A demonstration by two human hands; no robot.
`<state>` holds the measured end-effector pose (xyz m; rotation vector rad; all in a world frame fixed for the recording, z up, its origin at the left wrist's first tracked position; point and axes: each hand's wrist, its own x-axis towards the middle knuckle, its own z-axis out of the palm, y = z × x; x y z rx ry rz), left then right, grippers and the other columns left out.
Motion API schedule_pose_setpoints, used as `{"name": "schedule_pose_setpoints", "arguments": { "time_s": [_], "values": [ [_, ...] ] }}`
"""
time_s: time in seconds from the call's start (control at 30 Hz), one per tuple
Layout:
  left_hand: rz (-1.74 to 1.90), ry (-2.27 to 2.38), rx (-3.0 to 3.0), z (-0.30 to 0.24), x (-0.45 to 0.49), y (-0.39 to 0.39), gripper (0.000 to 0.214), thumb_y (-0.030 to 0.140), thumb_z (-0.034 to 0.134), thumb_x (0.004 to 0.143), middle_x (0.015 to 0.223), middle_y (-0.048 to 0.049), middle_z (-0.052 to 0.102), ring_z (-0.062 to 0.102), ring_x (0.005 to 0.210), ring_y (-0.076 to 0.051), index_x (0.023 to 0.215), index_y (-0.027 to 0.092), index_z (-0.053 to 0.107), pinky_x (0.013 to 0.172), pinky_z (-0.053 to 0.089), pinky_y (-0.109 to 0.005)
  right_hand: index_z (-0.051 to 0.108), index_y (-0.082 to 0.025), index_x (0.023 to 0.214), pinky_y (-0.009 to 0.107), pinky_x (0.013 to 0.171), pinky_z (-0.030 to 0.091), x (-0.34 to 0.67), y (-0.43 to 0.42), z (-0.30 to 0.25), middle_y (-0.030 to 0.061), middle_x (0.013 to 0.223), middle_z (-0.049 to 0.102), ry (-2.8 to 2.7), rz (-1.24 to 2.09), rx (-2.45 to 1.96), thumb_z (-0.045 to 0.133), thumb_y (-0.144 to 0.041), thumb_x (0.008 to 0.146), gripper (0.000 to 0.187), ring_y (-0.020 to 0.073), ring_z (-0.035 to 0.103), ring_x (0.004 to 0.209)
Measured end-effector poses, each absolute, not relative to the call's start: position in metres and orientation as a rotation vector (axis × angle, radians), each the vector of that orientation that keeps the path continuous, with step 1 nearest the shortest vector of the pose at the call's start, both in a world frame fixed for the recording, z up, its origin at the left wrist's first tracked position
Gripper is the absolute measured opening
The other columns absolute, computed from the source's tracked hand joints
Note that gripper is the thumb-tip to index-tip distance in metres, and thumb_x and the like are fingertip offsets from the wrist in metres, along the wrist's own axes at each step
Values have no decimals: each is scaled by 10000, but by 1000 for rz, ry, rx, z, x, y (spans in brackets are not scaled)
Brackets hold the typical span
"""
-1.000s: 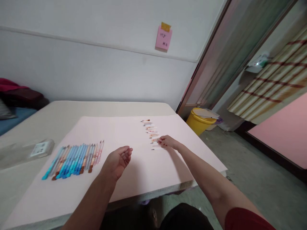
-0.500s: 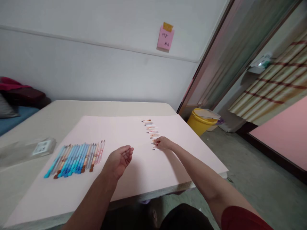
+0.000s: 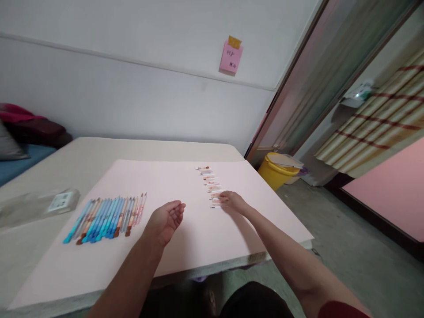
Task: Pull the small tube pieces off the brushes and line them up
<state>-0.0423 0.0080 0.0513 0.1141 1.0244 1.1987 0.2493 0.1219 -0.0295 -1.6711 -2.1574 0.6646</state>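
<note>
My right hand (image 3: 234, 202) is at the right ends of the nearest pens (image 3: 217, 203) in a column on the pale pink sheet (image 3: 179, 176). Its fingers reach out over those ends, thumb apart; I see no pen lifted. The pens of this column lie crosswise, slim and whitish, dark tips to the left. My left hand (image 3: 168, 221) hovers over the sheet's middle, palm turned inward, fingers loosely bent, with nothing in it. To its left lies a slanted row of pens (image 3: 106, 218) in blue, grey, brown and pink, side by side.
A clear plastic bag (image 3: 33, 210) with a white label lies on the table (image 3: 89, 154) at left. Beyond the right edge stands a yellow bin (image 3: 276, 171). A pink note (image 3: 231, 57) is taped to the wall behind. Dark red bags (image 3: 31, 128) rest at far left.
My right hand has slid a little to the right, uncovering more of the nearest pens. My left hand has stayed almost still. The view has shifted slightly.
</note>
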Motion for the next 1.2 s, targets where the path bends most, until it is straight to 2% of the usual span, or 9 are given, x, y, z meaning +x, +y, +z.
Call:
{"name": "schedule_pose_setpoints", "arguments": {
  "time_s": [0.07,0.13,0.27,0.47,0.7,0.9,1.2],
  "values": [
    [1198,1022,109,52,-43,8,72,57,619,741,769,-96,655,606,565,-88,803,78,589,479,510,-168,647,-177,986,266,737,381,259,114,-30,86,1039,647,-2185,535,-1712,567,-119,695,308,224,560,915],
    [1195,1018,110,52,-43,7,74,57,623,737,771,-97,654,605,567,-87,800,77,588,480,510,-167,631,-169,1037,285,769,380,265,103,-32,111,1106,616,-2192,425,-1747,532,-127,745,311,239,548,966],
    [1190,1007,121,52,-42,7,69,56,615,741,772,-95,651,603,569,-85,804,72,591,487,512,-168,639,-182,1008,282,784,374,256,81,-39,108,1079,600,-2227,251,-1751,479,-161,822,246,229,531,987],
    [1191,1015,123,52,-41,4,85,51,625,733,776,-98,651,605,576,-90,808,69,590,490,514,-172,616,-168,1055,295,753,352,222,76,-46,121,1014,600,-2604,-283,-1570,403,-207,912,259,217,524,903],
    [1194,991,136,57,-42,2,74,59,620,741,785,-97,647,601,581,-84,806,70,587,495,509,-168,635,-172,981,309,731,322,213,95,-46,105,908,637,-2788,-299,-1454,427,-242,917,229,219,530,859],
    [1199,1005,128,62,-41,1,105,63,636,728,797,-99,649,600,582,-83,818,71,583,497,505,-166,640,-194,998,309,726,311,214,100,-40,93,934,643,-2873,-315,-1391,383,-251,940,270,217,529,885],
    [1205,975,123,65,-42,-2,84,61,633,727,791,-99,654,602,584,-88,799,79,592,500,510,-171,633,-191,1013,295,712,351,211,86,-19,97,966,646,-2841,-306,-1492,451,-167,891,220,212,555,884]
  ]
}}
